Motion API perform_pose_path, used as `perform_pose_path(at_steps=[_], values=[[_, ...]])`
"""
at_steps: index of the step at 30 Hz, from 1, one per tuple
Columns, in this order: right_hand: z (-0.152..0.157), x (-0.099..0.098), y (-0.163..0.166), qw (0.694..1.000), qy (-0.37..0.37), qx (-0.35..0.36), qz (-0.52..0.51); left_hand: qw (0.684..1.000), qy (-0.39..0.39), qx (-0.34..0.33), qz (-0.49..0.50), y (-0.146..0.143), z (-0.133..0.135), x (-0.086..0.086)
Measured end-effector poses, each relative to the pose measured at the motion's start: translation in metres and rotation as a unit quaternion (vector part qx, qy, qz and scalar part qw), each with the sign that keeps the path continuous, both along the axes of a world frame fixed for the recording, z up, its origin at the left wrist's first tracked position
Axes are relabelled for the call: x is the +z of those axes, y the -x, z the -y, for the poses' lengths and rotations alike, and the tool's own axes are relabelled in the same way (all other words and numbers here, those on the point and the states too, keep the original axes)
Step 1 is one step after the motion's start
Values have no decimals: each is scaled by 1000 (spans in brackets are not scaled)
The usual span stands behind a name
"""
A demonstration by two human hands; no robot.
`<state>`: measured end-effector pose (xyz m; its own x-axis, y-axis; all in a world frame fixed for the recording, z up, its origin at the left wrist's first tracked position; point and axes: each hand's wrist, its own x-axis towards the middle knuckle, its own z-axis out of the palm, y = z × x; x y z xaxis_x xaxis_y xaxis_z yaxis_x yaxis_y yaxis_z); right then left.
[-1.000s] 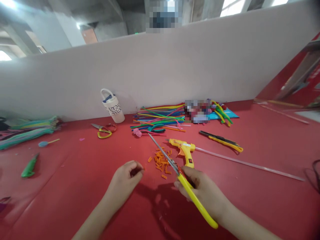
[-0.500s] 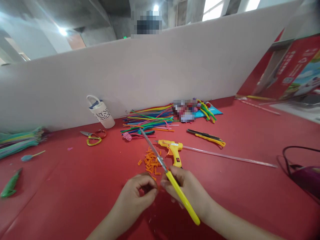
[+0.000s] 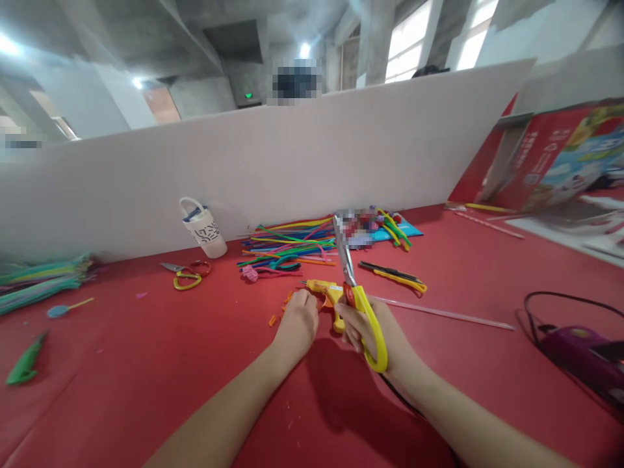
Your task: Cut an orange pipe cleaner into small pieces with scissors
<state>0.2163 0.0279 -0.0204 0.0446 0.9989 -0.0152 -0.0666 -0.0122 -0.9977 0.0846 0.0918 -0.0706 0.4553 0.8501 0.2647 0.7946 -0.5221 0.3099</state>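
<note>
My right hand grips a pair of scissors with yellow and red handles, its blades pointing up and away from me. At the pile of short orange pieces, my left hand reaches down with fingers curled; its fingertips and anything between them are hidden. Most of the pile lies behind that hand. Just beyond both hands is a yellow glue gun, partly covered by my right hand, with a clear glue stick stretching to the right behind it.
Colourful pipe cleaners lie along the white partition, near a white cup. Other scissors rest at left; a black and yellow cutter lies right of centre. A purple device with a cable sits at the far right.
My left hand has moved forward from near my right hand onto the orange pieces. The scissors have turned more upright, and the view has tilted up.
</note>
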Motion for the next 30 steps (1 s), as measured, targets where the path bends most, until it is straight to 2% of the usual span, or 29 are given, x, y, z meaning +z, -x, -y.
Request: perform_pose_path(at_steps=[4, 7, 9, 12, 16, 19, 25, 27, 30], values=[[-1, -6, 2, 1000, 3, 19, -6, 998, -14, 46, -39, 32, 0, -3], [-2, -10, 4, 999, 0, 32, -6, 996, -25, 73, -49, 62, 10, 5], [-3, -12, 5, 999, -2, 39, -1, 996, -32, 72, -44, 71, 18, 13], [-3, -10, 5, 998, 6, 58, 13, 999, -23, 29, -25, 64, 27, 19], [0, -4, 3, 991, 37, 123, 47, 999, 9, -31, 10, 44, 30, 22], [4, 1, 1, 982, 58, 162, 71, 999, 17, -15, 43, 46, 28, 26], [5, 2, -1, 982, 55, 162, 78, 993, 13, 74, 93, 84, 21, 33], [3, -1, -1, 982, 62, 166, 69, 992, 18, 75, 96, 91, 13, 31], [1, -4, -1, 980, 71, 177, 60, 996, 31, 32, 82, 86, -4, 27]])
